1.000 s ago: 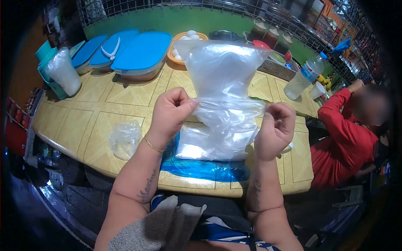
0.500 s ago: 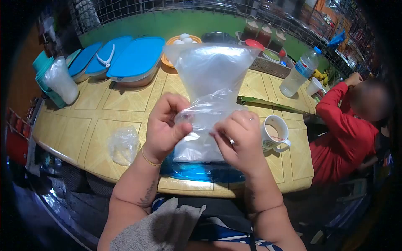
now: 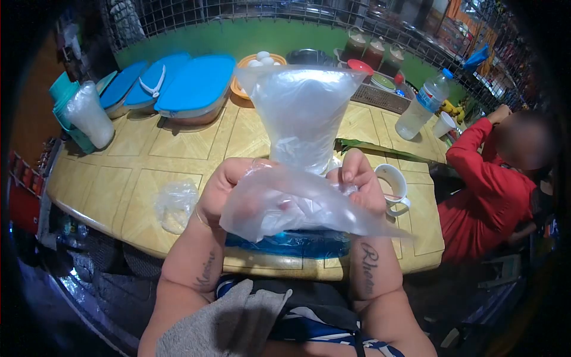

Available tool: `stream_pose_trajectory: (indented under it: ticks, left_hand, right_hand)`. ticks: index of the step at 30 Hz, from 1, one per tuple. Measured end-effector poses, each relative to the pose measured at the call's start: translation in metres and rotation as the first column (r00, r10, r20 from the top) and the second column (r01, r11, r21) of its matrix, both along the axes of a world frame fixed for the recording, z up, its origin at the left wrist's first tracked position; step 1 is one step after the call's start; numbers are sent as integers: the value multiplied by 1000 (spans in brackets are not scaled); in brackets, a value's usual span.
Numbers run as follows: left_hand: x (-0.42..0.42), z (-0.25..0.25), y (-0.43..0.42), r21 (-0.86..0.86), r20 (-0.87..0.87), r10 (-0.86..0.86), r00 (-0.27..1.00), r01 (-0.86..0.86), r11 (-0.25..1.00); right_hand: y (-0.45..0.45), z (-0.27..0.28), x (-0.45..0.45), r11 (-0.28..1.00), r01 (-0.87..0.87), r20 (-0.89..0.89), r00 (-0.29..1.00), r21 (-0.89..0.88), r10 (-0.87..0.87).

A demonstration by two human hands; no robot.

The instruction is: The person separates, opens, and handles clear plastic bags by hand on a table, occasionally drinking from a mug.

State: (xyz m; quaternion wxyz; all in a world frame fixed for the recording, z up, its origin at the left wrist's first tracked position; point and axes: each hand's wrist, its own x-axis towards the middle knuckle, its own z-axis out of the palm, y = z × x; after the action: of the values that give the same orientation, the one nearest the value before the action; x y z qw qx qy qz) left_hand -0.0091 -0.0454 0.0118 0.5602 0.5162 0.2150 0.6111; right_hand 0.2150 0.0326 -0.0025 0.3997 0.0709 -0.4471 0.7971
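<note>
Clear plastic (image 3: 297,205) spreads above the table's (image 3: 148,152) near edge, pinched by both left hand (image 3: 225,181) and right hand (image 3: 364,181). A light, even pull should spare it tears. Blue plastic (image 3: 297,245) lies below; a mug (image 3: 392,180) stands beside, toward the right edge.

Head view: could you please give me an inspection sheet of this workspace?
Surface: yellow patterned table, in use at its near edge.
Job's things: translucent plastic film between the hands; larger clear plastic behind; blue plastic near the edge.
Clutter: crumpled bag, mug, leaf strip, bottle, blue-lidded containers, eggs.
Hands: right hand pinches the film; left hand is partly covered by it, grip hidden.
Cables: nothing seen on the table.
Surroundings: person in red at the right; green wall and wire mesh behind.
</note>
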Motion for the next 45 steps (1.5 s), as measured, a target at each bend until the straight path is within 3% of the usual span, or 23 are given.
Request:
stream_pose_trajectory:
  ticks: [3,5,8,9,10,12,13,14,16,19,22,23,24,25,27,31,35,38,39,42,45]
  left_hand:
    - [-10,-15,12,-4,89,-95,991,96,995]
    - [-15,-20,23,110,256,-281,925,261,959]
    - [-9,-11,29,186,437,-292,851,232,955]
    - [-9,-9,30,136,451,-225,864,183,974]
    - [-11,-4,32,159,472,-292,832,245,956]
    - [-17,10,39,204,512,-414,753,362,910]
    - [-22,11,47,231,535,-461,708,402,886]
    - [-26,15,53,171,516,-343,785,298,939]
    - [-30,32,59,63,451,-89,888,68,996]
    - [-19,69,69,111,546,-142,825,97,989]
    - [-27,70,96,217,568,-274,776,180,959]
    - [-36,62,109,256,573,-395,718,301,919]
    - [-37,57,112,217,592,-344,729,267,939]
    - [-35,51,112,178,609,-292,738,233,956]
    - [-39,33,111,119,542,-225,810,191,974]
    - [-33,-3,102,34,620,-155,769,171,985]
    - [-25,-37,99,-24,687,-118,717,184,983]
    - [-20,-69,113,-239,687,56,725,152,959]
    - [-22,-73,114,-191,725,-59,686,283,940]
    - [-21,-78,117,-473,492,233,839,33,880]
    - [-10,-65,112,-527,371,293,881,-60,848]
  right_hand:
    - [5,-3,-7,999,-40,-85,996,-16,38]
    - [16,-16,-12,997,-73,-147,987,-7,71]
    - [10,-2,-15,988,-98,-275,960,-121,62]
    - [21,-5,-12,982,-160,-319,940,-96,122]
    - [29,-2,-12,973,-220,-358,916,-69,182]
    - [28,9,1,958,-145,-304,951,-249,65]
    - [33,15,4,961,-164,-316,945,-223,87]
    - [45,21,6,970,-198,-339,930,-139,141]
    - [50,50,0,962,-209,-422,899,-174,119]
    - [79,79,-8,953,-197,-461,884,-230,72]
    - [103,87,-20,900,-9,-427,882,-436,-199]
    - [110,83,-20,862,-34,-416,885,-505,-209]
    - [120,75,-20,819,-59,-404,888,-571,-218]
    - [127,67,-25,694,18,-323,876,-720,-358]
    - [126,44,-26,663,61,-260,890,-746,-374]
    - [115,8,-31,493,56,-183,887,-868,-424]
    - [117,-37,-36,561,261,-18,897,-786,-442]
    - [129,-73,-36,543,299,47,903,-785,-428]
    - [125,-77,-37,522,302,67,904,-797,-422]
    - [117,-86,-36,577,351,85,896,-738,-436]
    - [117,-100,-34,654,409,206,907,-636,-368]
